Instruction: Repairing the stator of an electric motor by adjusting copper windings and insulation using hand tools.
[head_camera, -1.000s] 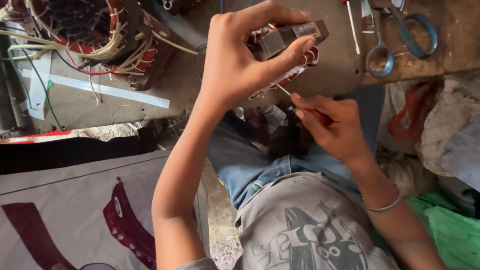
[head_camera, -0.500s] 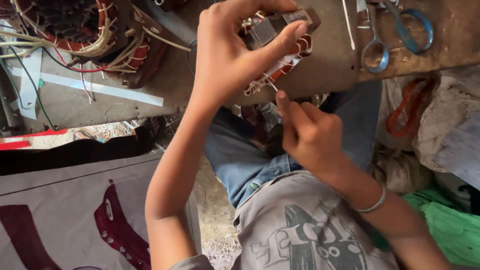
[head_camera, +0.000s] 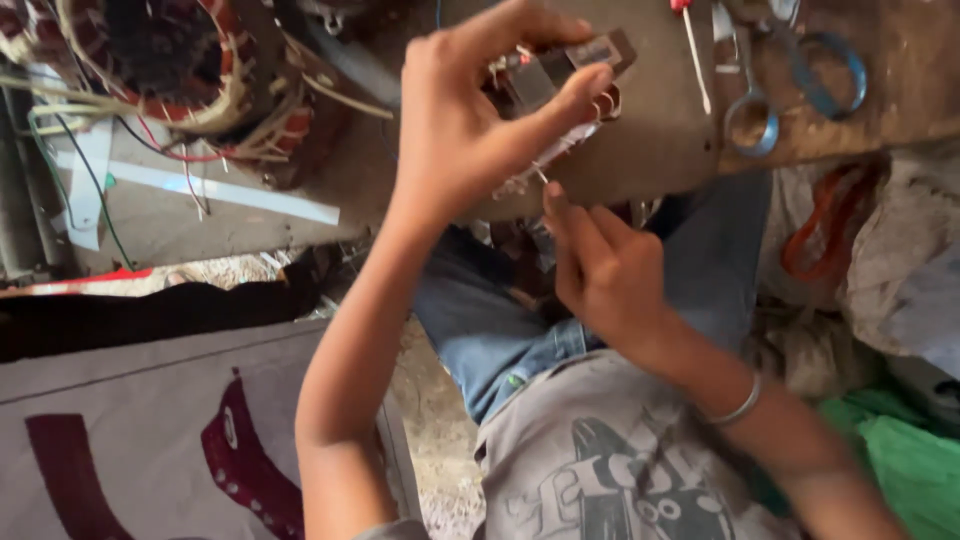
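Since the earlier frames, the right hand (head_camera: 605, 275) has been brought up from below until its fingertips meet the underside of the small coil part (head_camera: 560, 85), and the left hand (head_camera: 470, 120) has been shifted slightly so that its thumb lies across the part's front.

A worn wooden bench (head_camera: 650, 140) is seen across the top of the view, with a grey printed sheet (head_camera: 150, 430) spread low on the left. On the far left of the bench a large motor stator (head_camera: 150, 60) wound with cream and red wire is set, with loose leads trailing from it. Blue jeans (head_camera: 500, 330) and a grey printed shirt (head_camera: 610, 470) fill the lower middle.

The coil part, a small dark block with wire windings, is held up in front of the bench edge, near the top centre. It is gripped by the left hand, whose fingers are curled over its top while the thumb is pressed against its face. The right hand's fingers are bunched closed around a thin metal pin or wire end (head_camera: 540, 175) just under the part; what exactly is pinched cannot be told. A thin silver bangle (head_camera: 735, 408) is worn on the right wrist.

To the right on the bench, blue-handled scissors (head_camera: 790, 90) and a slim red-tipped tool (head_camera: 692, 50) are laid, well apart from the hands.
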